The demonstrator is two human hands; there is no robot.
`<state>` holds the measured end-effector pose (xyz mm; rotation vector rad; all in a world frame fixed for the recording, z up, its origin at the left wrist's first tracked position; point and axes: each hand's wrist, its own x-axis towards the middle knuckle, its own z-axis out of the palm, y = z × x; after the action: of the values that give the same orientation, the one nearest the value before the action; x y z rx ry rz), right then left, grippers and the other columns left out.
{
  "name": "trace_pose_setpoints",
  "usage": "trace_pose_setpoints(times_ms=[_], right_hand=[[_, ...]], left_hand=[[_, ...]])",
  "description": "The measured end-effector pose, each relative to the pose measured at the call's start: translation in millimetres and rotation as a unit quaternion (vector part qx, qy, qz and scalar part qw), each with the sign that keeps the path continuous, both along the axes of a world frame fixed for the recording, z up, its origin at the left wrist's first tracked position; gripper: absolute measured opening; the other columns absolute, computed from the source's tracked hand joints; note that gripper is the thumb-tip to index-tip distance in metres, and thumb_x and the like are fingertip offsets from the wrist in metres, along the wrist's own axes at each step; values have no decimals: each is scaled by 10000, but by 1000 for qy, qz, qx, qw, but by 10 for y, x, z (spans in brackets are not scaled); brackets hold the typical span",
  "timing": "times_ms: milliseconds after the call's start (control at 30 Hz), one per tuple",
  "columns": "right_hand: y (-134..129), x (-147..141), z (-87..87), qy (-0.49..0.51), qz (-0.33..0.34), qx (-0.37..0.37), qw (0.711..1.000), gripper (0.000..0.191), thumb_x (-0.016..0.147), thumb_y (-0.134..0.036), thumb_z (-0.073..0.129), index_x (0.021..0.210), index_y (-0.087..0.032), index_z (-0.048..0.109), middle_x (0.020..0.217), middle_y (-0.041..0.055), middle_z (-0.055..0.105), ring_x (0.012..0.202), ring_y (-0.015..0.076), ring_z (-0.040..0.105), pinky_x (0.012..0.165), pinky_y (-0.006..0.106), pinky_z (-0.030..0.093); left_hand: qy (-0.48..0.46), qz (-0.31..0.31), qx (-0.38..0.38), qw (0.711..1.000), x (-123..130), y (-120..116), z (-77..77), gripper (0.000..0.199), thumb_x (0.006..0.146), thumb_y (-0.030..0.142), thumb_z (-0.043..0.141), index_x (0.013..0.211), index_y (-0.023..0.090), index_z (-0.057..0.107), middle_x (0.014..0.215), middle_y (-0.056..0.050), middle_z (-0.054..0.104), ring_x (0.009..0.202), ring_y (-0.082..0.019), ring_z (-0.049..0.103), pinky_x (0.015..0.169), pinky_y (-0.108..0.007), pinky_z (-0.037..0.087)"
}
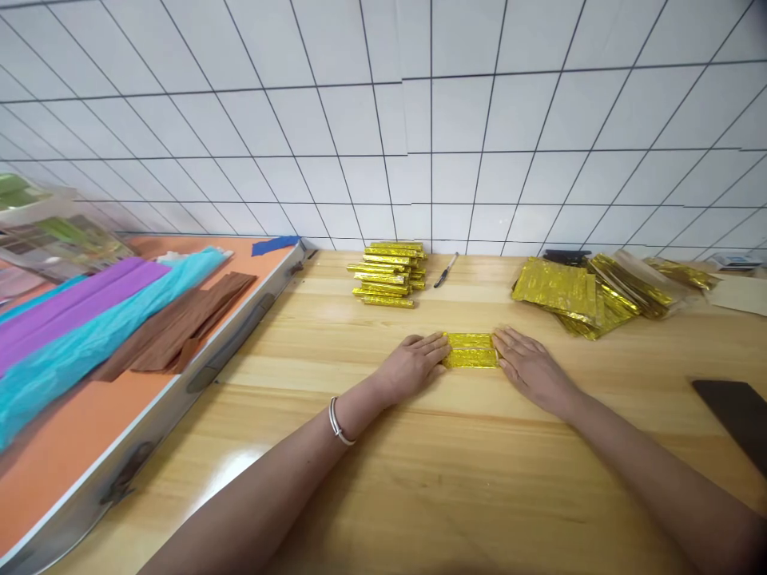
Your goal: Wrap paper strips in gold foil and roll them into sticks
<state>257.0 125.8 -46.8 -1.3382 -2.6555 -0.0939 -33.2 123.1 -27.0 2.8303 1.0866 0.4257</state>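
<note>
A small gold foil piece lies flat on the wooden table, with a crease or seam running across its middle. My left hand, with a silver bangle on its wrist, rests on the left end of the foil, its fingers stretched out and flat. On the right end lies my right hand, its fingers also extended. Both palms face down. Behind the foil, a stack of narrow gold strips sits near the wall, and a pen lies beside it.
Gold foil sheets are piled at the back right. A dark flat object lies at the right edge. An orange-topped surface on the left bears purple, turquoise and brown crepe paper. A tiled wall rises behind.
</note>
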Motion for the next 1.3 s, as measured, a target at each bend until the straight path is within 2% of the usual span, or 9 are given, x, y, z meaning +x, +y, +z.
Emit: trace_pose_setpoints(times_ms=[167,300,467,633,767,900,1100,1300], right_hand=[[-3,1,-11,-6,13,0,1000,506,905,-310,315,1383,-146,304,1435,99,311,1340,227,211,1043,431,290],[-2,46,-8,-6,19,-19,1000,524,915,-318,291,1412,-163,232,1456,87,262,1338,215,216,1057,429,266],[5,112,23,15,28,-38,999,525,920,-351,284,1420,-216,201,1452,52,273,1332,201,237,1057,428,268],[30,47,-3,46,3,-37,998,478,919,-380,280,1367,-226,346,1401,50,378,1305,210,303,1034,446,305],[46,-63,-82,47,-27,-4,999,465,918,-343,289,1320,-152,423,1381,100,405,1290,217,331,1039,432,309],[77,-102,-109,29,4,-10,1000,491,916,-321,291,1372,-142,328,1426,101,329,1316,210,278,1058,423,287],[135,-239,-11,19,60,-23,998,514,924,-361,283,1404,-181,249,1464,82,249,1342,208,202,1081,439,233],[133,-370,88,9,123,-28,992,618,906,-463,320,1431,-186,145,1483,85,171,1354,222,148,1095,443,203]], left_hand=[[-33,21,-11,999,58,44,-85,279,938,291,353,1129,206,538,1238,-42,556,1228,-165,430,955,-315,355],[-32,26,5,999,73,38,-133,280,936,268,365,1162,198,517,1266,-49,534,1248,-165,406,955,-310,354],[-50,41,-17,998,33,29,-116,263,929,313,390,1139,245,531,1279,-18,527,1238,-137,419,936,-297,362],[-69,77,-26,994,93,34,-138,250,926,280,392,1115,242,552,1215,-26,576,1200,-132,462,905,-296,379],[-47,69,-13,996,143,36,-175,252,926,262,384,1128,218,529,1276,-33,525,1232,-132,422,942,-297,359],[-16,44,-12,999,151,61,-159,307,926,222,364,1220,210,451,1346,-46,452,1284,-131,349,996,-311,321],[30,-19,-18,999,168,103,-96,431,894,150,361,1324,167,339,1417,-89,339,1342,-163,229,1077,-361,238],[19,-19,-43,999,221,77,-87,544,850,129,373,1378,138,242,1453,-110,254,1362,-187,153,1099,-369,224]])
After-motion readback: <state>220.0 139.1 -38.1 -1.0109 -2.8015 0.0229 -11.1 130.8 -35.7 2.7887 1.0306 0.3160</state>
